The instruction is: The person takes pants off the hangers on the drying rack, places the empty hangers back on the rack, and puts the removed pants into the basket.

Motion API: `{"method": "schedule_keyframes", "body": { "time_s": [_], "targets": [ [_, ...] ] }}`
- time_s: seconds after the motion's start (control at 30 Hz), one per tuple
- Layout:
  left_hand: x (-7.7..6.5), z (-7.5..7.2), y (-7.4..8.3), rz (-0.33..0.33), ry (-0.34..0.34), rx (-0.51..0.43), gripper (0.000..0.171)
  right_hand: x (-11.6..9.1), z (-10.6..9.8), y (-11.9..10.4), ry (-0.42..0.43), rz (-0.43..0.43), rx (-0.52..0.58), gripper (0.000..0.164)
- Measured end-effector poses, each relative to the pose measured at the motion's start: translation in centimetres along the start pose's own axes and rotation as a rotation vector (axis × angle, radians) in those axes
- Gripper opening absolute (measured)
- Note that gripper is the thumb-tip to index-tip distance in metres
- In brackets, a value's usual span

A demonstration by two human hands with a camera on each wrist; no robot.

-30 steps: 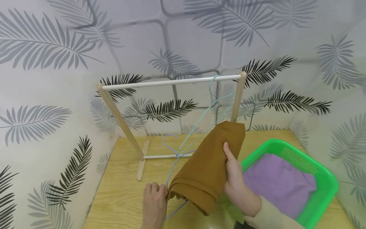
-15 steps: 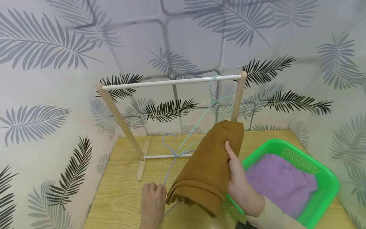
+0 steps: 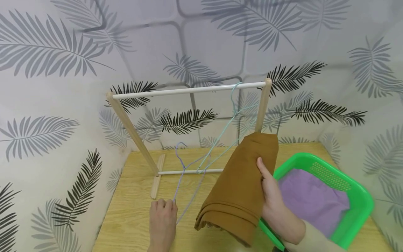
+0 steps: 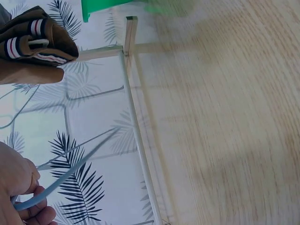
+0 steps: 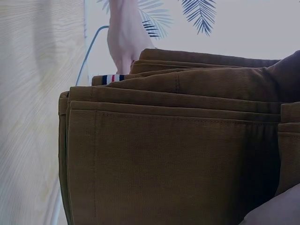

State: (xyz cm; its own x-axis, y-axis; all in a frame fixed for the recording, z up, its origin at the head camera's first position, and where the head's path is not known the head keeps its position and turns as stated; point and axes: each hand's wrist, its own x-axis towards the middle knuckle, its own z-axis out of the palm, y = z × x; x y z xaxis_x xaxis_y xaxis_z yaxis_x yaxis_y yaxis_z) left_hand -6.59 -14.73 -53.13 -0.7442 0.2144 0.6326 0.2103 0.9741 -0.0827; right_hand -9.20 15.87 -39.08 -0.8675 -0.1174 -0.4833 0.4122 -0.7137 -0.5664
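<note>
My left hand grips one arm of a thin lavender clothes hanger, whose hook points up and away. In the left wrist view the fingers curl round the hanger. My right hand holds a folded brown garment, thumb on top and the other fingers hidden behind the cloth. Stacked cloth layers show in the right wrist view, with a navy, white and red striped trim at one edge. The hanger is to the left of the garment, with a gap between them in the head view.
A small wooden rack with a white top rail stands at the back of the table. A mint-green hanger hangs near its right post. To the right, a green basket holds purple cloth.
My right hand has carried the brown garment to the right. My left hand has moved slightly left with the hanger, so more of the hanger now shows beside the garment.
</note>
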Motion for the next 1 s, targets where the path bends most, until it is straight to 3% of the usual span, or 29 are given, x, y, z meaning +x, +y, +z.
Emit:
{"method": "schedule_keyframes", "body": {
  "time_s": [0.13, 0.37, 0.6, 1.0],
  "targets": [
    [0.2, -0.1, 0.0, -0.035, 0.017, -0.051, 0.031, -0.5, -0.6, -0.6, 0.016, -0.01, -0.018, 0.034],
    [0.5, -0.4, -0.1, -0.043, 0.032, -0.059, 0.028, -1.3, -1.9, -2.0, 0.004, -0.026, -0.01, 0.033],
    [0.6, -0.4, -0.3, -0.062, 0.048, -0.085, 0.029, -2.2, -3.4, -3.5, 0.055, -0.041, -0.084, 0.035],
    [0.8, -0.4, -0.6, -0.01, 0.072, -0.039, 0.024, -3.3, -5.4, -6.6, 0.256, -0.04, -0.271, 0.035]
  ]
}}
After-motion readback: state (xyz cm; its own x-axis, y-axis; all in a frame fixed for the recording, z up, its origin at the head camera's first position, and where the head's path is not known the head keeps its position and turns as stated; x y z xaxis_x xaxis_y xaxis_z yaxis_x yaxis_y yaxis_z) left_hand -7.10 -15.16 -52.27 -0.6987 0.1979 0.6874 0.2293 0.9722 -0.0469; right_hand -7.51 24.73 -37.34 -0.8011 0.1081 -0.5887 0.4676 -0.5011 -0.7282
